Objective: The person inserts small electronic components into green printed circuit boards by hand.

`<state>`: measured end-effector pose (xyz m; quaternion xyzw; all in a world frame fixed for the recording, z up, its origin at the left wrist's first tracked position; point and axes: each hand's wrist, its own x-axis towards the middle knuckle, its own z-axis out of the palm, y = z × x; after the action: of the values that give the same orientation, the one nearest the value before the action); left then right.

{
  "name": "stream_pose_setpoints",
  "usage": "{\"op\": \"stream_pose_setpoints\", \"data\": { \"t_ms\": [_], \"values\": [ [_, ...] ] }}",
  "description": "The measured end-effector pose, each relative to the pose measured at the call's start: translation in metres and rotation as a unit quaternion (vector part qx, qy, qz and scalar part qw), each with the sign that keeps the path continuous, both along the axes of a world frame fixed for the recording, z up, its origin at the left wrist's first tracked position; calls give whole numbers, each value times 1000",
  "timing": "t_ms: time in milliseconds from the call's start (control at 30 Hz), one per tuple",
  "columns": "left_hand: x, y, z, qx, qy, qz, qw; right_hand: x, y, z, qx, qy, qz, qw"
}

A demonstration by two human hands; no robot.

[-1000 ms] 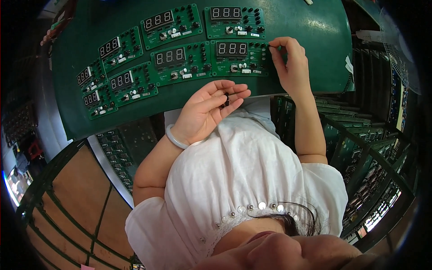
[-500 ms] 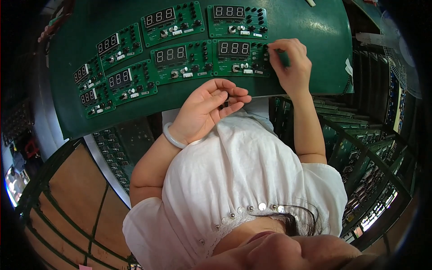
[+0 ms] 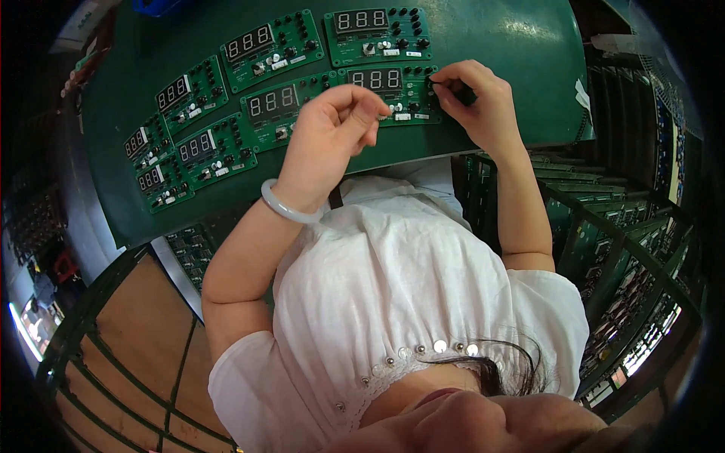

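Note:
Several green circuit boards lie in two rows, each with a three-digit display and small black button caps. My right hand (image 3: pixel 482 106) is at the right end of the front-right board (image 3: pixel 411 94), thumb and forefinger pinched on a small black button cap (image 3: pixel 433 78). My left hand (image 3: pixel 332 140) hovers over the front edge of the neighbouring board (image 3: pixel 264 124), partly covering it. Its fingers are curled and pressed together; whatever lies within them is hidden. On the left wrist sits a pale bangle (image 3: pixel 285 204).
The boards rest on a green table (image 3: pixel 513 68). Behind the front row stand the back-right board (image 3: pixel 411 34) and another board (image 3: pixel 302 49) beside it. A blue object (image 3: pixel 157 6) is at the far left edge. Racks holding boards (image 3: pixel 604 249) stand to the right, a framed brown panel (image 3: pixel 143 317) to the left.
My left hand has risen from near the table's front edge to over the boards, its fingers curling in; small black parts seen in it before are now hidden. My right hand remains at the same board.

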<state>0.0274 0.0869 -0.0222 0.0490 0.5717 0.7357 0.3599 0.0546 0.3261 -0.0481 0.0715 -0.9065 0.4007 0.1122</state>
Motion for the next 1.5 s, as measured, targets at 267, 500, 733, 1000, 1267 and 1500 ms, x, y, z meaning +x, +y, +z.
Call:
{"op": "stream_pose_setpoints", "data": {
  "t_ms": [267, 500, 733, 1000, 1267, 1500],
  "values": [
    [-25, 24, -15, -94, 148, 6, 984, -1, -1, 1, 40, 12, 11, 999],
    [-31, 42, -8, -307, 496, 3, 812, 12, 3, -10, -80, 24, 24, 996],
    [-33, 49, -15, -301, 500, -7, 812, 14, 1, -10, -44, 63, 15, 997],
    [-32, 50, -19, -314, 497, -14, 809, 13, 6, -18, 58, 118, 43, 990],
    [-35, 49, -21, -316, 534, -34, 784, 12, 6, -21, 90, 116, 57, 987],
    [-35, 49, -26, -310, 571, -34, 759, 15, 12, -25, 47, 120, 74, 989]
  ]
}}
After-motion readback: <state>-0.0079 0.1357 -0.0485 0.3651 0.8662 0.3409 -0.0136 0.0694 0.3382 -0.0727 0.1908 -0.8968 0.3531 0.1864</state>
